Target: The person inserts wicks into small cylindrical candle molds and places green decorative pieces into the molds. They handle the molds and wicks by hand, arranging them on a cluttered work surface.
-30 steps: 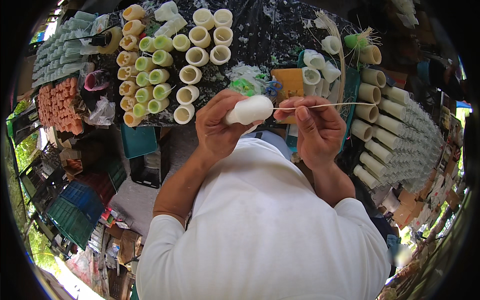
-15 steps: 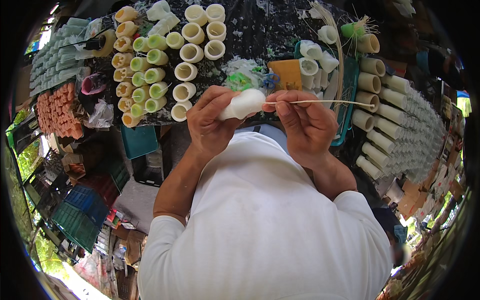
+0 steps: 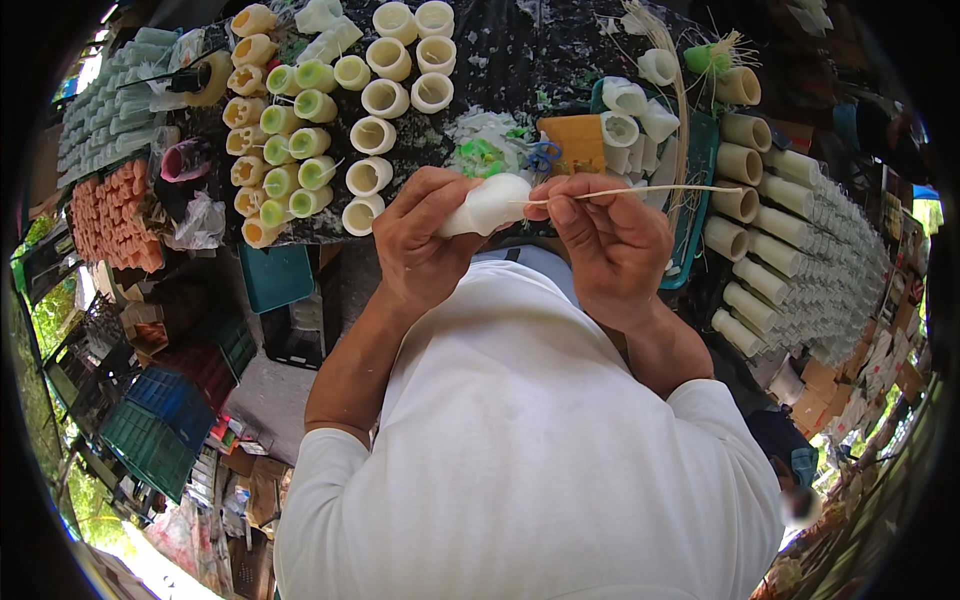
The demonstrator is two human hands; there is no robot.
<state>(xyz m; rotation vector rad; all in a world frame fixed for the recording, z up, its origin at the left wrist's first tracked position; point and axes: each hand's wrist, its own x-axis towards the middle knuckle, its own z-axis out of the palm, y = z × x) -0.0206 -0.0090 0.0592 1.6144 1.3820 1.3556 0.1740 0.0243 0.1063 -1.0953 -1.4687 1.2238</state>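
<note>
**White piece in left hand, cord end at its tip, right hand on the cord**

White piece (image 3: 492, 207): up in front of the chest, at the table's near edge. Lies roughly sideways, rounded end toward the right hand. Left hand (image 3: 415, 235) is wrapped around its other end, thumb and fingers closed on it. My read: gripped at the back so the tip stays exposed and steady.

Cord (image 3: 690, 188): thin, pale, 1 end at the piece's tip, long end running free to the right. Can't tell if it sits in a hole or just touches. Right hand (image 3: 615, 235) pinches it between thumb and fingertips, close to the tip. Short grip probably keeps that bit stiff; the tail is left loose, out of the way.

Just beyond: white and green scrap heap (image 3: 485, 145), blue scissors (image 3: 544, 157) beside it, near the hands, so presumably for easy reach.

Left of that, white cups (image 3: 372, 137) stand in 2 columns, then green-tinted cups (image 3: 310, 142) in 2 main columns, then amber-tinted cups (image 3: 245, 112) in 1. Mouths visible; likely sorted by colour.

Right: teal tray (image 3: 708, 175) with white pieces, pale strands (image 3: 676, 95) alongside, arguably on the cord-hand side for that reason.
</note>
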